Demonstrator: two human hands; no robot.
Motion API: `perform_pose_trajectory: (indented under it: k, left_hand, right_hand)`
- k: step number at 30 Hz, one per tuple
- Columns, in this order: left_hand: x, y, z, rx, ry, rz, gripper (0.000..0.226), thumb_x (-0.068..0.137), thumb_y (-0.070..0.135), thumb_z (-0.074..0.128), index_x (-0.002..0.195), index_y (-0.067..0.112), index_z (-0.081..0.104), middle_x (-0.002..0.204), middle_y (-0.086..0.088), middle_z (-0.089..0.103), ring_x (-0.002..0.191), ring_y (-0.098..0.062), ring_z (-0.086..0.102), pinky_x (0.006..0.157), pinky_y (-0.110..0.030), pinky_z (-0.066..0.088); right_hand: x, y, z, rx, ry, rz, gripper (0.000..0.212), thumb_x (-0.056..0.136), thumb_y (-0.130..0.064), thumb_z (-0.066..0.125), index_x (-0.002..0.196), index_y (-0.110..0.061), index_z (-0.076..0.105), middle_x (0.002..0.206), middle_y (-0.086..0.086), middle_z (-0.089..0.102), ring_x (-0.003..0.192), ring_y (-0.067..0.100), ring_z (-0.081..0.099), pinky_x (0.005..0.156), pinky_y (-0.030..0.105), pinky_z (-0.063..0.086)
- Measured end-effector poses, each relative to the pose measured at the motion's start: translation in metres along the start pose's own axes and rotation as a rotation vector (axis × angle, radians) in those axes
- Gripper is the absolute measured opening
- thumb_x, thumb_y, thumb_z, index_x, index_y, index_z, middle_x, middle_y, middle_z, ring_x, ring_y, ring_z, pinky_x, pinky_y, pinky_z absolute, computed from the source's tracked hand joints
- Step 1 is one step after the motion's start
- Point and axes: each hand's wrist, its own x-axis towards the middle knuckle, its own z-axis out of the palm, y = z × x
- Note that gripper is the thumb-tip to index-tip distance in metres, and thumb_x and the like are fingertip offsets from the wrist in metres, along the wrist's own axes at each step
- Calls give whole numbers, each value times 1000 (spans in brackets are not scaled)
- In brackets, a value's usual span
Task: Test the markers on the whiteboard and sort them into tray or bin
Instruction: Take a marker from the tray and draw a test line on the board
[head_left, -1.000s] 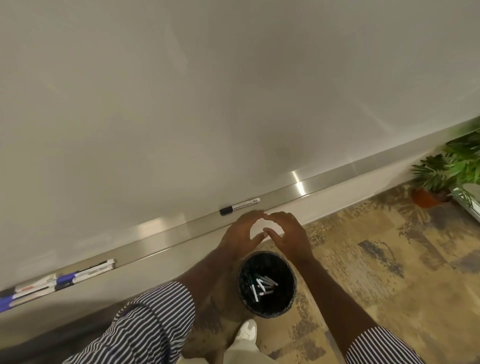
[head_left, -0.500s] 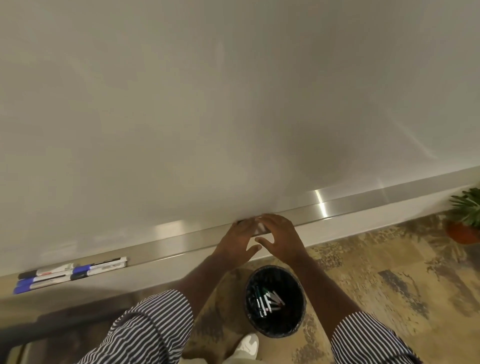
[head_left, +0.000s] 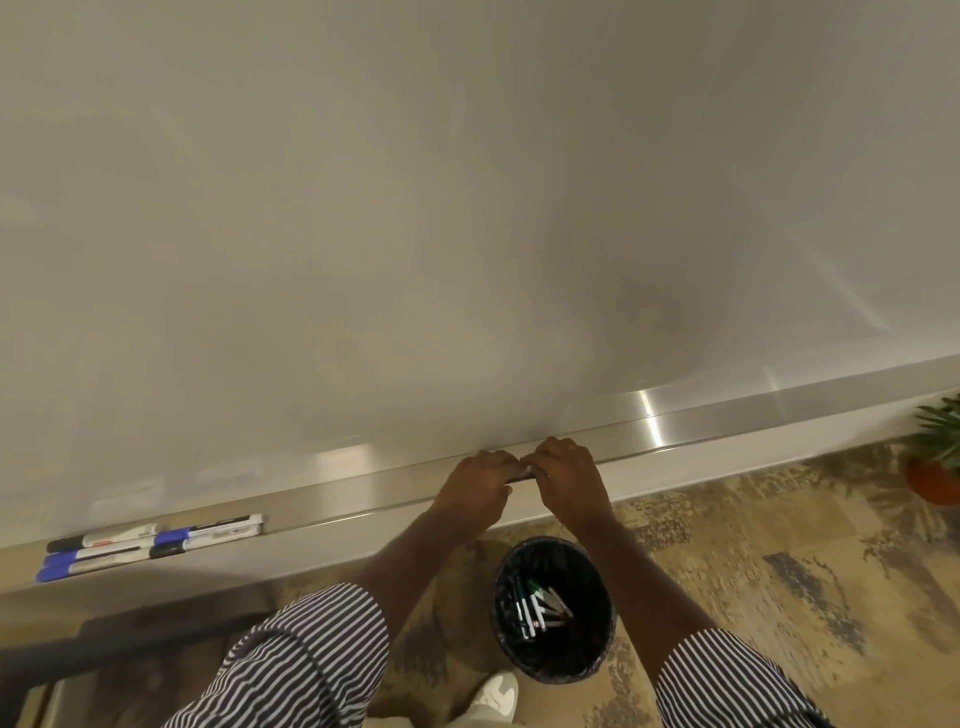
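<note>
1. At the tray (head_left: 727, 415) under the whiteboard (head_left: 467, 208), both hands are met, knuckles up.
2. Left hand (head_left: 480, 480) grip: fingers curled round a marker (head_left: 522, 474), of which only a sliver is seen between the hands.
3. Right hand (head_left: 566, 473) grip: fingers curled over the marker's other end, touching the left hand.
4. Marker cap state cannot be told; it is hidden by the fingers.
5. Far left of the grip, a cluster of markers (head_left: 156, 540) with blue and black caps is laid on the tray.
6. Directly below the grip, a black bin (head_left: 602, 649) is stood on the carpet, with several discarded markers (head_left: 537, 608) held inside.
7. Far right of the grip, a potted plant (head_left: 935, 457) is partly seen.
</note>
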Motion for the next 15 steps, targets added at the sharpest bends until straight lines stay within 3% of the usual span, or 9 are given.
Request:
perform_pose_trajectory:
  k: [8, 12, 15]
  left_hand:
    - [-5, -13, -4, 3, 3, -126, 43, 87, 6, 63, 127, 22, 66, 115, -2, 65, 106, -26, 58, 86, -33, 44]
    - [-12, -20, -7, -45, 37, -185, 41, 88, 10, 67, 126, 24, 67, 112, 2, 64, 105, -21, 59, 85, -30, 46]
    - [-19, -23, -15, -167, 135, -274, 33, 88, 12, 67, 118, 25, 70, 113, 6, 66, 104, -17, 61, 85, -27, 49]
  right_hand:
    - [0, -8, -2, 18, -44, 41, 27, 85, -3, 69, 100, -25, 74, 99, -4, 67, 91, 24, 63, 79, 36, 46]
    - [-2, -14, -5, 122, -35, 12, 20, 92, -9, 61, 105, -20, 71, 102, -2, 69, 97, 26, 62, 85, 38, 43]
    - [-1, -21, -14, 259, 19, 33, 19, 93, -13, 59, 103, -21, 72, 101, -6, 71, 96, 20, 62, 84, 36, 48]
